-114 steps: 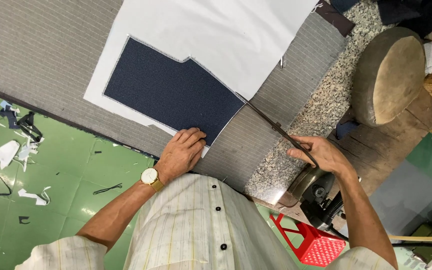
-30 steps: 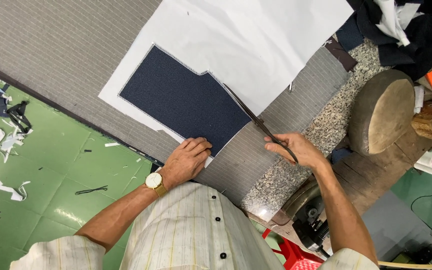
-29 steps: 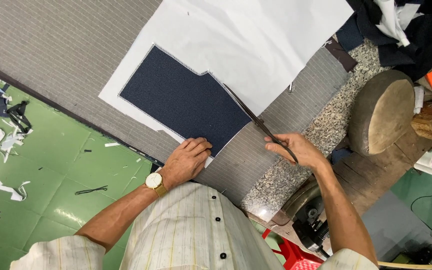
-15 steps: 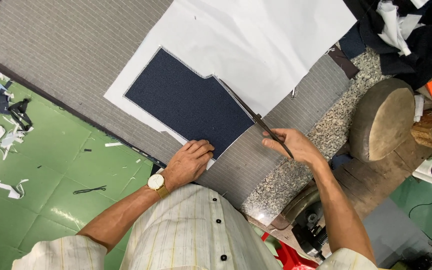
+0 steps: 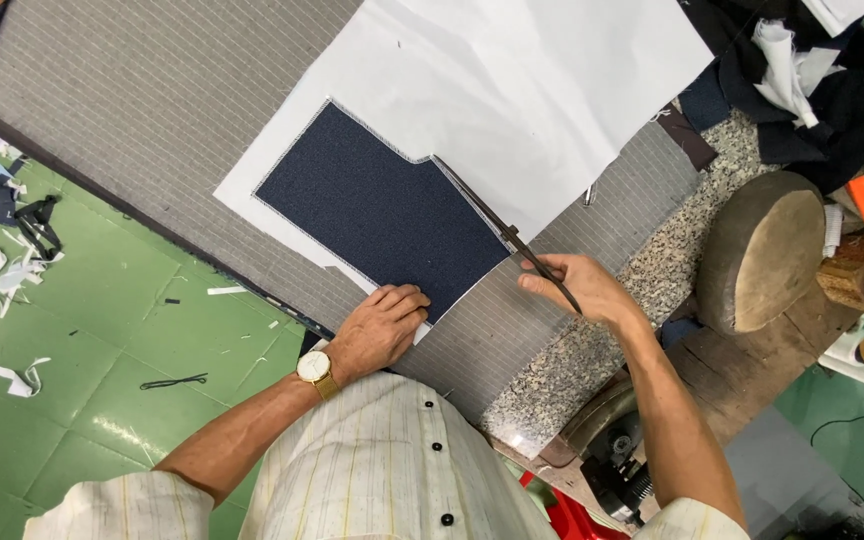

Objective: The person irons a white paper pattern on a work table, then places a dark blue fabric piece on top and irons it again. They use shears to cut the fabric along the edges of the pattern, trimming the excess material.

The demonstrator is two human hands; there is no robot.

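Scissors (image 5: 507,232) gripped in right hand (image 5: 577,290), left hand (image 5: 382,325) spread flat on navy fabric piece (image 5: 377,210), white paper (image 5: 512,90) beneath

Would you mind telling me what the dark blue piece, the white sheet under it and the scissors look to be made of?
The dark blue piece looks like matte woven cloth, with a pale stitched-looking edge. The white sheet lies flat with crisp cut edges, so paper or stiff interfacing; I cannot tell which. The scissors in the right hand look like dark, dull metal with long thin blades.
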